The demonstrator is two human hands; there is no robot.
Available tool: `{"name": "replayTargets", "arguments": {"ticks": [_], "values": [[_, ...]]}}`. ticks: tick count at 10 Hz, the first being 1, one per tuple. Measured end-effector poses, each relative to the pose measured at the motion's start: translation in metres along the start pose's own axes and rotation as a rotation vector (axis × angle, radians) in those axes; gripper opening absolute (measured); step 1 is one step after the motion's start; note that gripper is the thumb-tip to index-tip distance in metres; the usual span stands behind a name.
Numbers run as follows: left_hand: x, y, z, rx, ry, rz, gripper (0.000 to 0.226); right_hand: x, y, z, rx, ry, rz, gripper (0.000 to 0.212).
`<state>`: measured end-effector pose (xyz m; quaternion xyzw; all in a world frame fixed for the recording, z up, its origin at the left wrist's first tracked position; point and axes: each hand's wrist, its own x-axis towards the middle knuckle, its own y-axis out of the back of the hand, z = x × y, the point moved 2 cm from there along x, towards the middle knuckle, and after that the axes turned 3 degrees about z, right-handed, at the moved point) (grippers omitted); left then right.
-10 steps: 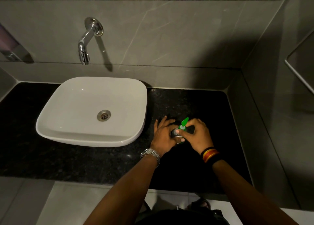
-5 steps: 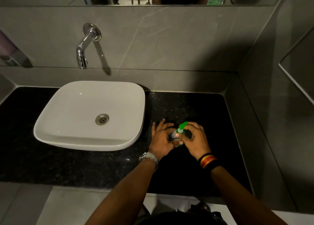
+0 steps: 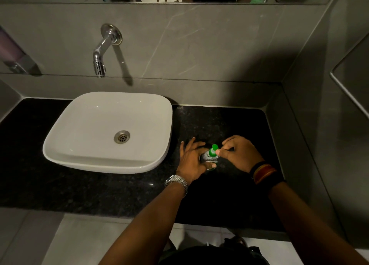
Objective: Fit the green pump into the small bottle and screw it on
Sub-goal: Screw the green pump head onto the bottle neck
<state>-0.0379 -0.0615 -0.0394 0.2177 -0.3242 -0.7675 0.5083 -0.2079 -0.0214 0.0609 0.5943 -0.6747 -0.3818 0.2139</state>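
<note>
Lower centre-right, the left hand (image 3: 191,161) is clamping the small bottle (image 3: 207,158) on the counter (image 3: 219,122); the right hand (image 3: 238,154) is pinching the green pump (image 3: 213,149). A tilted pump could cross-thread.

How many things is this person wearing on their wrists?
2. A metal watch on the left wrist, near the sink side, and a striped band on the right wrist. Nothing else shows on either arm.

The worktop (image 3: 229,122) lies bare behind and to the right of the bottle (image 3: 207,158), up to the walls. The basin (image 3: 159,160) blocks the left side, near the left hand (image 3: 192,160). The front strip is open too.
</note>
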Motion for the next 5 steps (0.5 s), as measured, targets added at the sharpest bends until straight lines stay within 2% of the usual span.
{"name": "replayTargets", "arguments": {"ticks": [1,3,4,5], "values": [[0.000,0.000,-0.001,-0.008,0.000,-0.004,0.056,-0.007,-0.013,0.000,0.132,-0.094,0.012,0.031],[0.002,0.000,-0.001,0.021,0.014,-0.011,0.055,-0.012,-0.025,0.001,0.334,-0.248,0.059,0.020],[0.000,-0.002,0.000,0.032,0.001,-0.025,0.060,-0.016,-0.030,0.004,0.365,-0.257,0.074,0.028],[0.006,0.007,0.001,0.075,0.036,-0.149,0.109,-0.021,-0.010,0.004,0.434,-0.217,0.106,0.040]]}}
